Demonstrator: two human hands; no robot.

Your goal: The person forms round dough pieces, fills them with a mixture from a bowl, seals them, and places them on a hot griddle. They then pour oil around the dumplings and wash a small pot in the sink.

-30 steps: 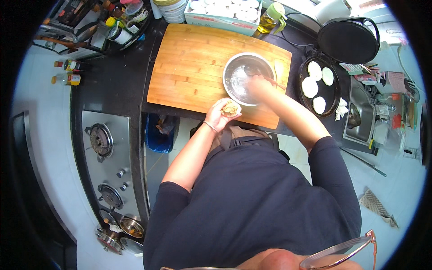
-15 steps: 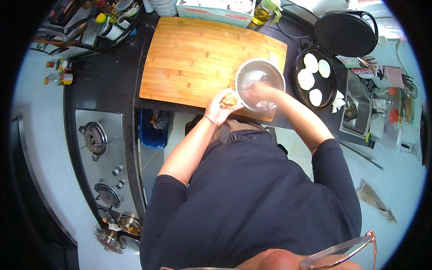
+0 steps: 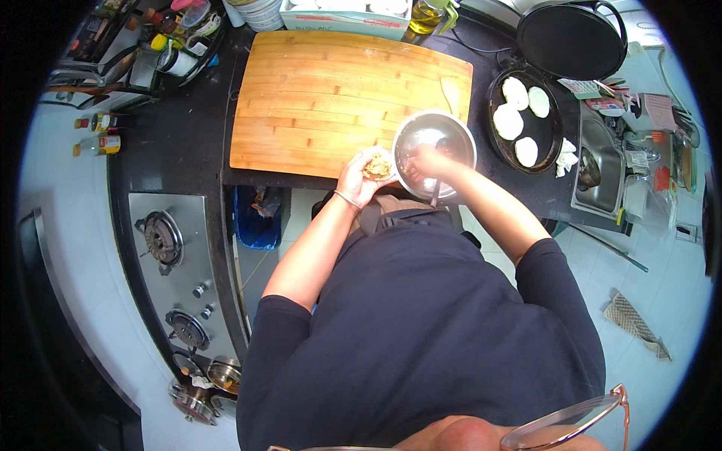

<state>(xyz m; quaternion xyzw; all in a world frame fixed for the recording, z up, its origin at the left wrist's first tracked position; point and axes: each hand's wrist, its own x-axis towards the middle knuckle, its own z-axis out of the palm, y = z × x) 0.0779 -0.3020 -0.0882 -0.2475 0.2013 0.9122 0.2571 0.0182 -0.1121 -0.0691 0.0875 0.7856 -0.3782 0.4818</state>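
My left hand (image 3: 362, 178) is cupped at the near edge of a wooden board (image 3: 316, 98), holding a piece of dough topped with yellowish chopped filling (image 3: 377, 166). Right beside it, a steel mixing bowl (image 3: 416, 129) overlaps the board's near right corner. My right hand (image 3: 430, 162) reaches into this bowl and is smeared by motion, so its fingers cannot be read. A thin metal handle (image 3: 435, 193), perhaps a spoon's, sticks out over the near rim. What lies under the right hand is mostly hidden.
On the right, an open electric griddle (image 3: 541, 139) carries several pale round dough cakes (image 3: 508, 122). Past it is a steel sink (image 3: 602, 192). A wooden spatula (image 3: 450, 93) lies on the board. Behind stand a box (image 3: 346, 21) and an oil bottle (image 3: 426, 16); a gas stove (image 3: 177, 278) is at left.
The bowl has shifted slightly nearer to me, baring more of the spatula. A metal handle now shows at its near rim. My right hand has moved within the bowl; my left still holds the filled dough.
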